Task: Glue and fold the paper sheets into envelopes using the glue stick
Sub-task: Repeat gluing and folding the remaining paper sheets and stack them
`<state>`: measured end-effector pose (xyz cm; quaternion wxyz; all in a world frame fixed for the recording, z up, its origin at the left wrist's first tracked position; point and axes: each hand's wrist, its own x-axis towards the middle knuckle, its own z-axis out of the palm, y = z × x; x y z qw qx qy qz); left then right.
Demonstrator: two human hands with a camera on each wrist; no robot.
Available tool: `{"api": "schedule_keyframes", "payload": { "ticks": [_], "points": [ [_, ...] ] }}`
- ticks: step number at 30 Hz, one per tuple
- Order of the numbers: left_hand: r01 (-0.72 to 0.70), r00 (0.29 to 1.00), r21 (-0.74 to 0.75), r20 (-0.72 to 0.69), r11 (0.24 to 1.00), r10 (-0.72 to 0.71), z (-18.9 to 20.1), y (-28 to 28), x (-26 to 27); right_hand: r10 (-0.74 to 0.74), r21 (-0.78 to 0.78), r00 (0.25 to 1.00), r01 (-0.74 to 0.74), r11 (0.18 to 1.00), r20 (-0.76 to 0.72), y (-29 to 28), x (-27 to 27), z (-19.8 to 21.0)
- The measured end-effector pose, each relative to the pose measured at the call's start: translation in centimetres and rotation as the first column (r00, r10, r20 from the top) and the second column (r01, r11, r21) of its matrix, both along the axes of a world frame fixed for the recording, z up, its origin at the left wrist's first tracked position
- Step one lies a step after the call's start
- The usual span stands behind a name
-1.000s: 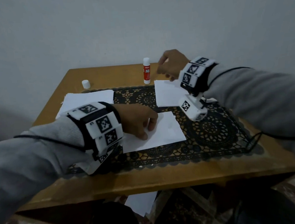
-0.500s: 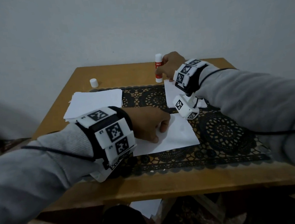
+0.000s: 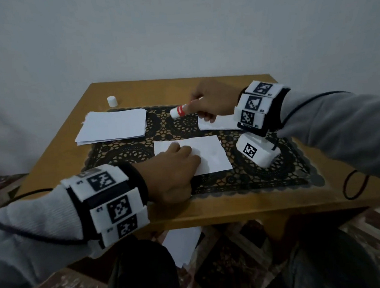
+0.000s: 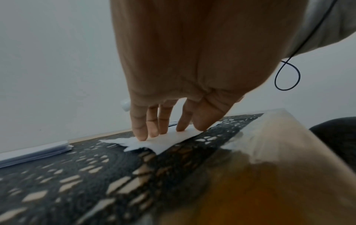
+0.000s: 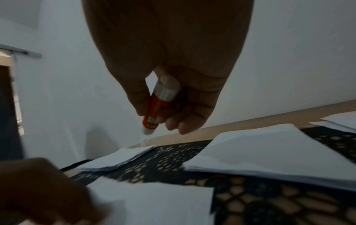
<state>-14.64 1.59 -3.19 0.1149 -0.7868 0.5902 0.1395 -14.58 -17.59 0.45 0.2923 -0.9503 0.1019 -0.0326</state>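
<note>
The right hand (image 3: 215, 101) grips the glue stick (image 3: 178, 111) between thumb and curled fingers, holding it tilted in the air above the far middle of the bench (image 3: 235, 208), its white tip pointing toward the left edge. In the right wrist view the label on the red barrel is too blurred to read, and the fingers cover part of the barrel. The left hand (image 3: 175, 167) lies with straight fingers (image 4: 141, 130) pressing the paper sheet (image 3: 210, 156) flat near the middle of the bench, on the black lace mat (image 3: 266, 176). The hand hides the sheet's near left part, so its outline there cannot be made out.

A stack of paper (image 3: 112, 126) rests toward the far left of the mat, and a small white cap (image 3: 112, 101) stands alone on bare wood by the far left corner. Another white pile (image 3: 221, 124) lies toward the far right, largely hidden behind the right wrist band (image 3: 254, 107) and the hand. Below the near edge, a white sheet on the floor (image 3: 181, 244) is partly cut off by the bench and a dark trouser leg.
</note>
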Motion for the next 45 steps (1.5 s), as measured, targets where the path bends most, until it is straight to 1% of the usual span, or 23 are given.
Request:
{"api": "schedule_keyframes", "payload": {
  "ticks": [3, 6, 9, 14, 18, 22, 29, 33, 35, 40, 45],
  "points": [
    [-0.014, 0.999, 0.056, -0.039, 0.998, 0.016, 0.0, 0.2, -0.4, 0.109, -0.029, 0.994, -0.109, 0.994, -0.012, 1.6, -0.1, 0.0],
    [-0.040, 0.997, 0.075, -0.069, 0.996, 0.045, -0.1, 0.1, -0.6, 0.173, -0.045, 0.985, -0.173, 0.984, -0.012, 3.0, 0.3, -0.6],
    [-0.061, 0.995, 0.111, -0.071, 0.992, 0.069, -0.3, 0.3, -0.9, 0.171, -0.102, 0.985, -0.169, 0.980, 0.006, 3.8, 0.7, -1.4],
    [-0.071, 0.993, 0.109, -0.082, 0.991, 0.081, -0.1, 0.3, -1.1, 0.161, -0.094, 0.986, -0.156, 0.983, 0.045, 4.0, 0.9, -2.0],
    [-0.070, 0.994, 0.121, -0.075, 0.990, 0.079, -0.1, 0.2, -1.1, 0.184, -0.104, 0.982, -0.179, 0.978, 0.051, 4.2, 0.9, -2.0],
    [-0.068, 0.995, 0.133, -0.063, 0.989, 0.077, 0.0, 0.1, -1.1, 0.220, -0.172, 0.974, -0.209, 0.963, 0.049, 4.4, 0.9, -2.2],
    [-0.076, 0.995, 0.155, -0.053, 0.985, 0.085, 0.1, 0.1, -1.2, 0.183, -0.270, 0.982, -0.164, 0.949, 0.047, 3.0, -0.4, -1.9],
    [-0.073, 0.996, 0.140, -0.046, 0.987, 0.081, 0.0, 0.1, -1.2, 0.151, -0.310, 0.988, -0.135, 0.941, 0.027, 1.5, -1.5, -1.7],
    [-0.061, 0.997, 0.117, -0.043, 0.991, 0.067, 0.2, 0.2, -0.9, 0.122, -0.346, 0.992, -0.108, 0.932, 0.020, 0.8, -2.1, -1.6],
    [0.025, 1.000, -0.041, 0.018, 0.999, -0.025, 0.8, -0.5, 1.2, 0.053, -0.386, 0.998, -0.055, 0.921, -0.017, -0.6, -3.0, -1.2],
    [0.026, 0.999, -0.036, 0.024, 0.999, -0.025, 0.8, -2.0, 3.0, 0.030, -0.489, 0.997, -0.062, 0.870, -0.071, -1.2, -3.9, 0.0]
  ]
}}
